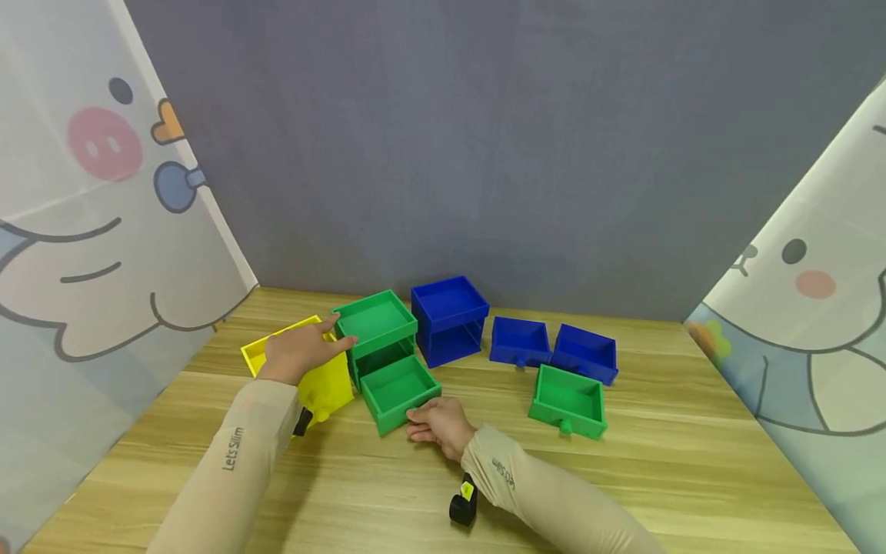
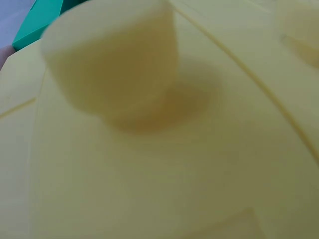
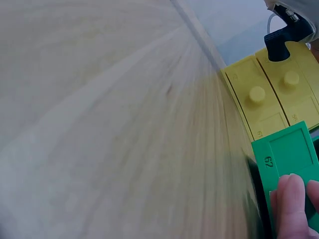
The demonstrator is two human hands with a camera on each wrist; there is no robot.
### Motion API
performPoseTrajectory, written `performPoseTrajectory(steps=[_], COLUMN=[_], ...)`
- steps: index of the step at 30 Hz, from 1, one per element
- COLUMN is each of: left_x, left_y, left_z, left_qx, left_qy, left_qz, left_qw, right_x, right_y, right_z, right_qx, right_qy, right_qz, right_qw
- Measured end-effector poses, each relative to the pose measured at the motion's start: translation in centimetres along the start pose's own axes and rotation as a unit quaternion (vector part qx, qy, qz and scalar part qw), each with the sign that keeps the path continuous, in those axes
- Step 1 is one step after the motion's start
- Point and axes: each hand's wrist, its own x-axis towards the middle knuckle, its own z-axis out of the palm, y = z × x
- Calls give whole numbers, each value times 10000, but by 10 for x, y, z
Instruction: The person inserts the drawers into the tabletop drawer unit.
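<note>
The left hand reaches over the yellow cabinet, its extended finger and thumb touching the left side of the green cabinet. A green drawer sits partly in the green cabinet's lower opening, angled out at the front. The right hand holds that drawer's front; in the right wrist view its fingers lie against the green front, and the knob is hidden. A blurred yellow knob fills part of the left wrist view.
To the right of the green cabinet stands a blue cabinet with an open lower space. Two blue drawers and a separate green drawer lie on the wooden table. A grey wall rises behind.
</note>
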Motion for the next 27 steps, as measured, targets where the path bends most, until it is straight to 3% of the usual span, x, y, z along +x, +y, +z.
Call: performPoseTrajectory(steps=[15, 27], left_x=[-1, -3], left_y=[0, 2], left_z=[-1, -2], left_qx=[-244, -220], left_qy=[-138, -81], left_qz=[-99, -74], left_qw=[9996, 9997], right_x=[1, 4], right_y=[-5, -7], right_z=[0, 3], right_qx=[-151, -186], right_qy=[187, 189], right_qz=[-218, -269], right_qw=[9995, 9993])
